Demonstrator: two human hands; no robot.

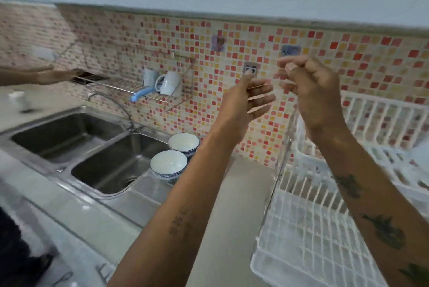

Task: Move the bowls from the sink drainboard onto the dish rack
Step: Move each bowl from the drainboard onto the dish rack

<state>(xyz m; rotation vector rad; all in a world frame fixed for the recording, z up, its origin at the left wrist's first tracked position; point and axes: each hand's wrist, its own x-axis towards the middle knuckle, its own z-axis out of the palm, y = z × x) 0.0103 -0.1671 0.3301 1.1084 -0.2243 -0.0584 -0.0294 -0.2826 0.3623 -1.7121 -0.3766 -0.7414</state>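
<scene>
Two white bowls with blue patterned outsides stand upright on the steel drainboard (pixel 148 196) right of the sink: a near bowl (pixel 168 165) and a far bowl (pixel 183 143) by the tiled wall. The white wire dish rack (pixel 308 235) sits at the right on the counter. Both my hands are raised in front of the wall, above the counter between bowls and rack. My left hand (pixel 248 100) has its fingers spread and holds nothing. My right hand (pixel 313 93) has its fingers curled loosely and is blurred; nothing shows in it.
A double steel sink (pixel 92 147) with a curved tap (pixel 111 103) lies to the left. A wall rack holds two white mugs (pixel 169 83) and a blue brush. Another person's arm (pixel 41 76) reaches in at far left. A white cup (pixel 18 99) stands on the left counter.
</scene>
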